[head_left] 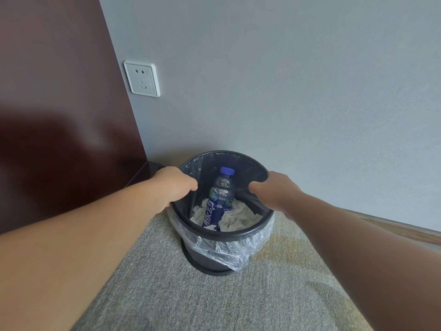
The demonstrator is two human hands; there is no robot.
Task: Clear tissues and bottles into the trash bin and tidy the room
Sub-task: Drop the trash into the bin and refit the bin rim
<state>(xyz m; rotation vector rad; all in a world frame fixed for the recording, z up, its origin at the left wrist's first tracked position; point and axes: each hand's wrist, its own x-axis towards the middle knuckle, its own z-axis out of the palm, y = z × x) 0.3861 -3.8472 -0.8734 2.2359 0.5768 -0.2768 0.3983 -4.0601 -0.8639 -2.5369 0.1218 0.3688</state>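
Both hands are on the trash bin [229, 232], one to each side of its black rim. Her or his left hand [175, 185] is curled over the rim on the left, fingers hooked down inside against the liner; the right hand [274, 189] does the same on the right side, fingers bent and closed over the edge. Neither hand carries anything else.

One bottle [220, 199] stands slanted inside the bin, cap up and leaning toward the far wall. It has a blue cap and a dark blue label with large white Chinese characters running down it, which I can't read with certainty at this angle, and a small green and white round mark near the shoulder. Around its lower part lie crumpled white tissues [235, 217], bunched on both sides of the bottle; they are too tangled together for me to count.

The bin is round and black, lined with a clear plastic bag [226, 252] whose loose edge hangs down the outside on the near side. It sits on grey carpet [202, 299], close to the grey wall [286, 80] and just beside a dark brown wooden panel [52, 91] on the left. One white wall socket [142, 78] is fixed to the wall above and left of the bin.
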